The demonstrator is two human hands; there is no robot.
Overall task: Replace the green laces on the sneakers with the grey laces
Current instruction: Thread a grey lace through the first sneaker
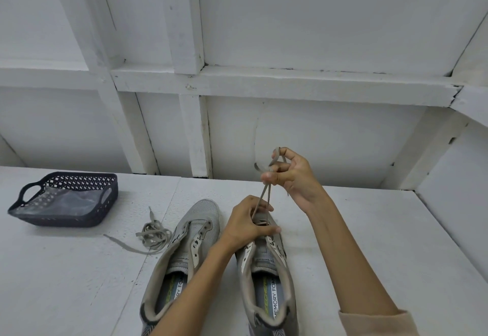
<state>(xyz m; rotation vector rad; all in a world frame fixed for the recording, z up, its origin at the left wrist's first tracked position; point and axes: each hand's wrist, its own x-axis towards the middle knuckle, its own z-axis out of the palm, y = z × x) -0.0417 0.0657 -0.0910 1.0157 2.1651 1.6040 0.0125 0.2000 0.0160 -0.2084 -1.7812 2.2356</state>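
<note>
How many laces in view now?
2. One lace lies coiled on the table left of the left sneaker; the other lace runs from the right sneaker up into the right hand. The basket may hide more.

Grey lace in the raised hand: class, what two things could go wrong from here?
1. The right hand pinches both strands of the grey lace together; uneven pulling may leave one end short.
2. Only the left hand holds the sneaker down; a hard tug might lift it.
</note>
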